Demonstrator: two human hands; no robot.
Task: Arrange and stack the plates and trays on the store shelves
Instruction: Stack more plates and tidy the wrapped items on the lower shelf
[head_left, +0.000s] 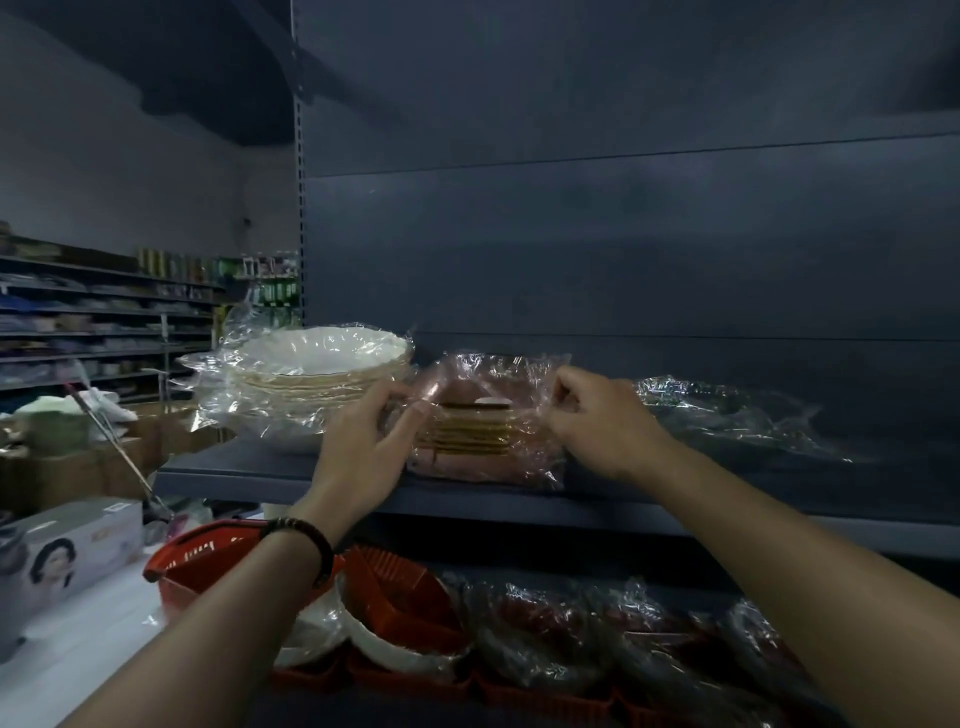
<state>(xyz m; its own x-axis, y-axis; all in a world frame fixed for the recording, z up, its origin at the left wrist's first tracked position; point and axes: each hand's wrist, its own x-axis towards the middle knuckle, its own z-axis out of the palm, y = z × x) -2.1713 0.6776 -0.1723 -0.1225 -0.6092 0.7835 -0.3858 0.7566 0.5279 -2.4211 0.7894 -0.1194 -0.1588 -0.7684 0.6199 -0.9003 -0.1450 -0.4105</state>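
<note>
- Left hand (363, 447) and right hand (597, 415) are pinching the clear wrap of a brown, gold-edged plate stack (478, 421).
- Stack is sitting at the dark metal shelf (234, 467) front edge, beside wrapped white plates (322, 364).

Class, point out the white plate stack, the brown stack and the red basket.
white plate stack (311, 385), head view: stacked rims.
brown stack (470, 434), head view: striped front edges.
red basket (202, 552), head view: left wall.

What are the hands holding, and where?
A wrapped stack of plates: left hand grips its left side, right hand pinches its upper right corner.
</note>
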